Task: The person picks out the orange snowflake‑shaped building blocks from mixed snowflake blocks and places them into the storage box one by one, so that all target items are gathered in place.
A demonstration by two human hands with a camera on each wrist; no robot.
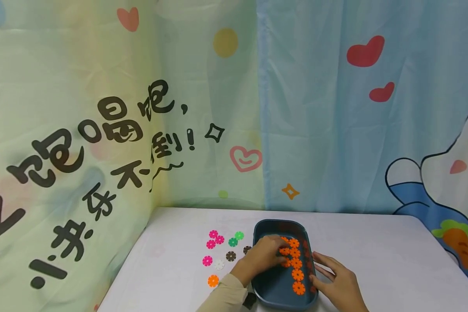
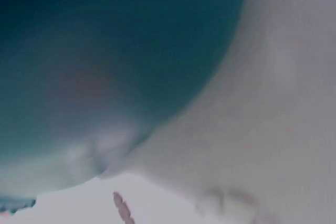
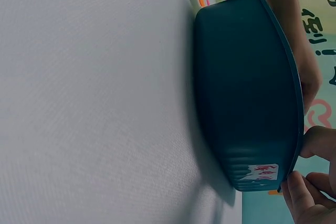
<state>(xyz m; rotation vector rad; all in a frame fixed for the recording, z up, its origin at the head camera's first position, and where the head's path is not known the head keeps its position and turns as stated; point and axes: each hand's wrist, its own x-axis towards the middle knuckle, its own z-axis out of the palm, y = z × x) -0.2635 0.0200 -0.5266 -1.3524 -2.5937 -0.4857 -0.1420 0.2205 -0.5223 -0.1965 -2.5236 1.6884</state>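
Observation:
In the head view, a dark blue tray [image 1: 274,288] holds several orange notched discs [image 1: 297,274], mostly along its right half. My left hand [image 1: 263,255] reaches over the tray's left side, its fingertips bent down among the discs. Whether it pinches one is hidden from me. At the tray's right side, my right hand [image 1: 339,281] holds the rim. The right wrist view shows the thumb and fingers [image 3: 302,195] of that hand at the rim, near a white-and-red label [image 3: 262,172]. The left wrist view is a blurred close-up of the tray [image 2: 131,40].
Left of the tray on the white table [image 1: 160,260] lie several pink discs [image 1: 207,260], green discs [image 1: 233,242], a brown disc [image 1: 231,256], a white disc [image 1: 219,264] and an orange disc [image 1: 213,281]. A printed curtain [image 1: 308,108] hangs behind.

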